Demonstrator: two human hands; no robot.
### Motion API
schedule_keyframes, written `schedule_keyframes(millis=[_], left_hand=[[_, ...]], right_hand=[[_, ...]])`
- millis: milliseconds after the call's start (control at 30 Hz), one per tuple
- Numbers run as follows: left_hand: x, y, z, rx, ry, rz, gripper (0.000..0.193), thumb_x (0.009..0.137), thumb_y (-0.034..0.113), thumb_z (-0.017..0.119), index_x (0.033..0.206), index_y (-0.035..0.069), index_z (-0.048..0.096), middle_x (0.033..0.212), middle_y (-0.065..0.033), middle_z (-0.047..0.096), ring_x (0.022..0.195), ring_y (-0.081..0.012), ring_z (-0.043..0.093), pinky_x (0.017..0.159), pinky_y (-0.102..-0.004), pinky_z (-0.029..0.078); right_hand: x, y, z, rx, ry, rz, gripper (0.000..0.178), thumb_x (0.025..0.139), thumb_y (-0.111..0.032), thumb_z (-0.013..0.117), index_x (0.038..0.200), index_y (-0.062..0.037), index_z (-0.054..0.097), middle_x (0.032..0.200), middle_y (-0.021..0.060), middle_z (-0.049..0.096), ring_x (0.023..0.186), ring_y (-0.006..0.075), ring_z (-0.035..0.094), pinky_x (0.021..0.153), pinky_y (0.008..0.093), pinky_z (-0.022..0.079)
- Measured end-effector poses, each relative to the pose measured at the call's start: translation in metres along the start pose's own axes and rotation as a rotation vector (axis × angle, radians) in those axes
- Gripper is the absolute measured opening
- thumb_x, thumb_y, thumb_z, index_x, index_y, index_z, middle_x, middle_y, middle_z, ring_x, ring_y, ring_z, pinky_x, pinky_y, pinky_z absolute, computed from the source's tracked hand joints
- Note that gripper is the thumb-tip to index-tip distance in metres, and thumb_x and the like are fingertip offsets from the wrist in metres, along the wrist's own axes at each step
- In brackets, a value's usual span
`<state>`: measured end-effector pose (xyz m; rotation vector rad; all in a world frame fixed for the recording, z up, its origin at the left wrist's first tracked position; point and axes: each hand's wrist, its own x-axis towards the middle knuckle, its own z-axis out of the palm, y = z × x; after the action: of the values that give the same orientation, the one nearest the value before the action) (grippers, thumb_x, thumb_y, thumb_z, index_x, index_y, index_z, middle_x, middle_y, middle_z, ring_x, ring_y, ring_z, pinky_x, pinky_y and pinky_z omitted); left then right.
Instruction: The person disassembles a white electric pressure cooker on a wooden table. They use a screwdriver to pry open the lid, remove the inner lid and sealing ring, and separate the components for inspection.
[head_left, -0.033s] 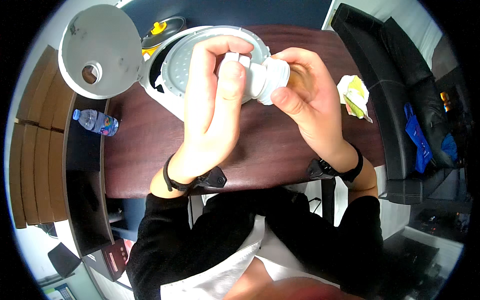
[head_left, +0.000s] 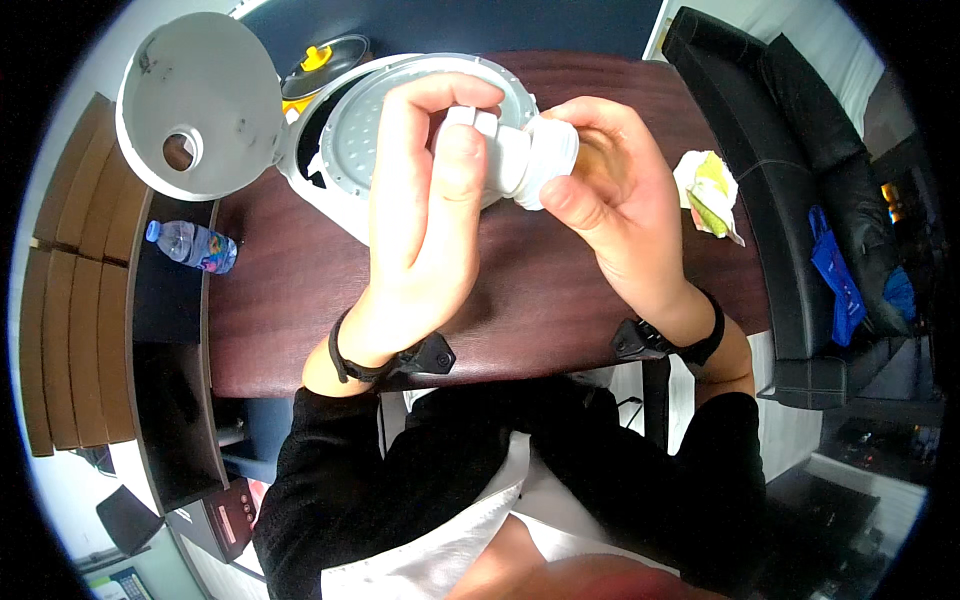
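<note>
The left hand point(head_left: 425, 210) is raised above the dark brown wooden table point(head_left: 290, 300), its thumb and forefinger closed on a small white plastic cap-like piece point(head_left: 470, 125). That piece sits at the end of a short white plastic cylindrical part point(head_left: 525, 160), which the right hand point(head_left: 620, 200) cups from the other side, thumb along its lower rim and fingers curled behind. Both hands are therefore grasping, meeting at the same object, held in the air between them and just in front of the open appliance.

Judging from the grips, the two pieces are being turned or pulled against each other. To do that well, the right hand would best hold the wider body steady while the left works only the small end, keeping both on one axis so nothing binds or slips.

The part looks smooth, matte white and stepped, narrow at the left end and wider towards the right palm; what lies inside it is hidden.

Behind the hands stands a white round cooker body point(head_left: 345, 150) with a perforated grey metal inner plate, its white hinged lid point(head_left: 195, 100) swung open to the left. A clear plastic water bottle point(head_left: 190, 245) lies on a dark side shelf, and a crumpled white and yellow wrapper point(head_left: 710, 190) rests at the table's right edge.
</note>
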<state>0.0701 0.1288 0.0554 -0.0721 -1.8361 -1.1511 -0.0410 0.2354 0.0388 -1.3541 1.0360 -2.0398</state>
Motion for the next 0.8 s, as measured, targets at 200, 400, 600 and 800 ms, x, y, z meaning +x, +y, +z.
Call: schedule_keyframes(millis=[200, 400, 600, 800], left_hand=[[0.000, -0.017, 0.017, 0.025, 0.006, 0.049, 0.040, 0.099, 0.036, 0.033, 0.114, 0.000, 0.042, 0.109, -0.0125, 0.049, 0.101, -0.0182, 0.046, 0.092, -0.0320, 0.035], [0.005, -0.030, 0.033, 0.181, 0.079, 0.128, 0.036, 0.093, 0.026, 0.044, 0.117, -0.002, 0.041, 0.109, -0.0139, 0.045, 0.100, -0.0213, 0.045, 0.091, -0.0348, 0.035], [0.022, -0.033, 0.064, 0.428, 0.012, 0.296, 0.046, 0.082, 0.013, 0.056, 0.121, -0.005, 0.039, 0.114, -0.0170, 0.047, 0.104, -0.0274, 0.037, 0.091, -0.0385, 0.033], [0.030, -0.044, 0.087, 0.476, 0.026, 0.330, 0.050, 0.079, 0.013, 0.058, 0.122, -0.004, 0.040, 0.115, -0.0189, 0.041, 0.103, -0.0286, 0.036, 0.090, -0.0385, 0.033]], right_hand=[[-0.002, 0.003, -0.009, -0.058, 0.055, -0.051, 0.044, 0.083, -0.008, 0.066, 0.120, 0.0018, 0.043, 0.108, 0.0108, 0.057, 0.100, 0.0160, 0.058, 0.081, 0.0258, 0.049], [0.006, 0.009, -0.024, -0.166, 0.092, -0.166, 0.043, 0.089, -0.013, 0.060, 0.124, 0.0035, 0.043, 0.114, 0.0132, 0.057, 0.102, 0.0178, 0.058, 0.084, 0.0264, 0.047], [0.014, 0.008, -0.047, -0.472, 0.186, -0.338, 0.036, 0.097, -0.019, 0.044, 0.122, 0.0057, 0.046, 0.108, 0.0201, 0.060, 0.098, 0.0259, 0.060, 0.083, 0.0317, 0.047], [0.017, -0.005, -0.065, -0.613, 0.174, -0.393, 0.033, 0.096, -0.017, 0.044, 0.120, 0.0048, 0.048, 0.102, 0.0225, 0.061, 0.090, 0.0308, 0.064, 0.075, 0.0338, 0.050]])
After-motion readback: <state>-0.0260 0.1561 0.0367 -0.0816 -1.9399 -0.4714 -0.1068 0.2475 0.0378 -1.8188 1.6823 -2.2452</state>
